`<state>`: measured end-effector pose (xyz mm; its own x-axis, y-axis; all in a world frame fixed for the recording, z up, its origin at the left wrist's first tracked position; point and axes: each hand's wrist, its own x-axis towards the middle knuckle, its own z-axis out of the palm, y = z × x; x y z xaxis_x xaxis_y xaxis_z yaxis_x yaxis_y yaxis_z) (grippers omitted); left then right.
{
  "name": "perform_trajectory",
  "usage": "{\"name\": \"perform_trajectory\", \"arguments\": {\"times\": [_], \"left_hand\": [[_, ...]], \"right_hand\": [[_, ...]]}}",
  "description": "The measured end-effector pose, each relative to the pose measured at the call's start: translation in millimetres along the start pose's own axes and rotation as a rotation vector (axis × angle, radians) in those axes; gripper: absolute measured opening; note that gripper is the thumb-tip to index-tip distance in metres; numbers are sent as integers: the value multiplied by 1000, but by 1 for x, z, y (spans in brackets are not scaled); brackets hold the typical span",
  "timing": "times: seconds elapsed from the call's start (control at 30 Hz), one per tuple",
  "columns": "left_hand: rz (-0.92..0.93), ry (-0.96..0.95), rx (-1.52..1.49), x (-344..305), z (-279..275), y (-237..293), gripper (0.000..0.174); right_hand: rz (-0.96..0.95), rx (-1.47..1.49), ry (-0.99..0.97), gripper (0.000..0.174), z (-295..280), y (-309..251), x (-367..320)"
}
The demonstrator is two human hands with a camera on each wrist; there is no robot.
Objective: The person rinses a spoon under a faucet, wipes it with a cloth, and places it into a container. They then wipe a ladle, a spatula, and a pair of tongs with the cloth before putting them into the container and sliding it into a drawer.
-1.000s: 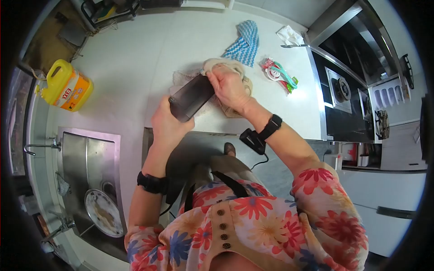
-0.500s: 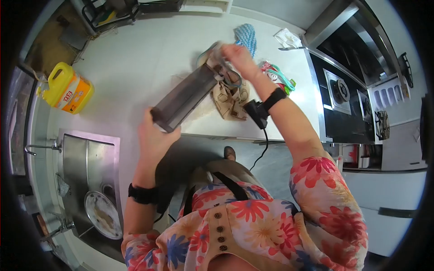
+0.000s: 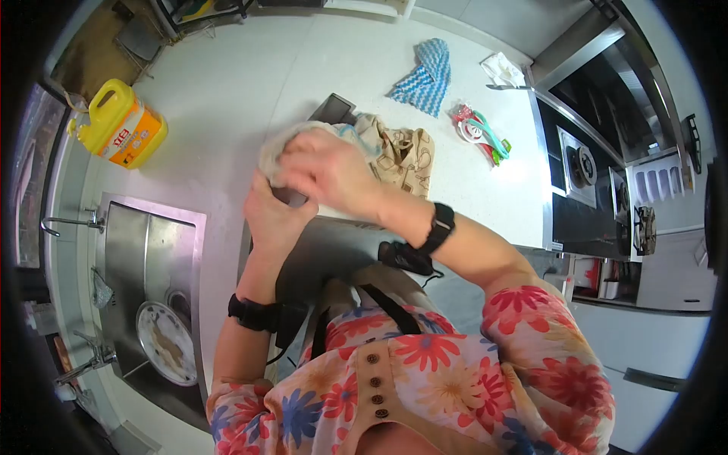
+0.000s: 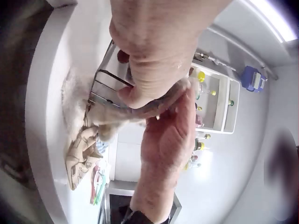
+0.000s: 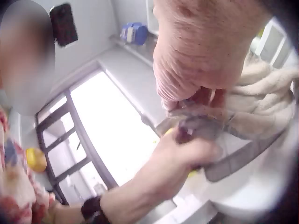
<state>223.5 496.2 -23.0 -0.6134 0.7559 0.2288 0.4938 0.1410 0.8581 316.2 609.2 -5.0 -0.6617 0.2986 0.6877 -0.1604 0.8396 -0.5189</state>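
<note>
My left hand [image 3: 277,220] grips the near end of a long, dark grey translucent plastic box [image 3: 331,110], thumb and fingers at its edge. My right hand [image 3: 326,167] bends over the same end, fingers curled into a beige patterned cloth [image 3: 402,155] that wraps over the box. The cloth's pale fluffy side [image 5: 268,88] shows in the right wrist view, bunched along the see-through wall. Only the box's far end stands out past the cloth in the head view; its middle is hidden. From the left wrist view, both hands close around the box's end above the counter.
A blue-and-white striped cloth [image 3: 425,80] and a peeler-like tool with a teal handle [image 3: 489,136] lie at the back right. The stove [image 3: 580,163] is beyond. At left stand a yellow detergent jug [image 3: 125,129] and a steel sink [image 3: 125,250] holding a round lid [image 3: 165,343].
My right hand has swept the cloth to the box's far end, then back down to the near end beside my left hand. The cloth now covers much of the box.
</note>
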Motion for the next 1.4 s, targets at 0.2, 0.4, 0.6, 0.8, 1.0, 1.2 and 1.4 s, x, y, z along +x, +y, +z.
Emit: {"name": "perform_trajectory", "arguments": {"times": [0.2, 0.4, 0.6, 0.8, 1.0, 1.2, 1.4], "left_hand": [[-135, 23, 76, 1, -12, -7, 52], [-27, 227, 77, 8, -54, -24, 45], [-18, 225, 70, 7, -64, -16, 44], [-40, 229, 91, -4, -83, -18, 40], [-76, 231, -31, -7, -77, -32, 46], [-23, 216, -43, -2, -64, -32, 47], [-39, 230, 102, -4, -46, -25, 51]], "right_hand": [[602, -638, -156, 20, -48, 128, 5], [531, -831, -212, 27, -75, 106, 27], [280, -764, -334, 48, 16, 95, 19], [533, -417, -658, 50, -46, 135, 6], [473, -1044, -497, 58, -88, 119, 42], [363, -615, -1016, 50, -5, 80, 21], [848, 170, -303, 28, -50, 96, 33]]}}
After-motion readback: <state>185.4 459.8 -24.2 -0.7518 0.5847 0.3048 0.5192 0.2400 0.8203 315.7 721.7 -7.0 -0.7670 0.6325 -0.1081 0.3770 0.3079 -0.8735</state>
